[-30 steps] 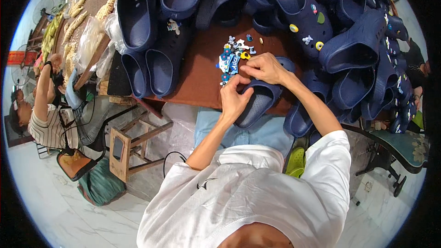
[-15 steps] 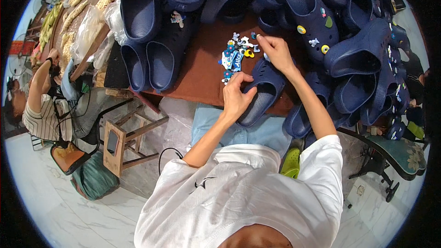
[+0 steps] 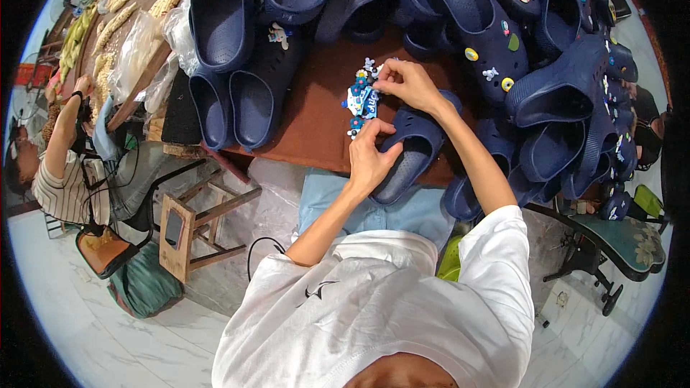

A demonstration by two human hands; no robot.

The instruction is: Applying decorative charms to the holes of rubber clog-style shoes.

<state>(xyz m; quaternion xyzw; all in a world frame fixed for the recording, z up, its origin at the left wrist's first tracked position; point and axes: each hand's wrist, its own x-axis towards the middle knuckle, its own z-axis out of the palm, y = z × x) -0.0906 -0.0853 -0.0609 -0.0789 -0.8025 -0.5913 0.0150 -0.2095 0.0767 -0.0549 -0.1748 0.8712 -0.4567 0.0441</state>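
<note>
A navy foam clog (image 3: 420, 145) lies at the table's near edge, its open heel toward me. My left hand (image 3: 371, 159) is closed on the clog's left side, thumb on the rim and fingers curled by the toe part. Just beyond it, a small heap of shoe charms (image 3: 361, 99) in blue, white, yellow and black rests on the brown cloth. Over the right side of this heap is my right hand (image 3: 411, 88), thumb and fingertips pinched together. Whatever is between those fingertips is too small to make out, and the hand hides part of the heap.
Many navy clogs (image 3: 223, 11) ring the brown tabletop (image 3: 309, 111), some with charms in them (image 3: 490, 73). At left stands a wooden stool (image 3: 188, 226) with a phone on it. Another person (image 3: 68, 165) sits by a table of corn cobs. A dark-topped table (image 3: 625, 244) is at right.
My right hand has moved left and slightly nearer, from beyond the clog's toe to the charm heap. My left hand stays at the clog's side.
</note>
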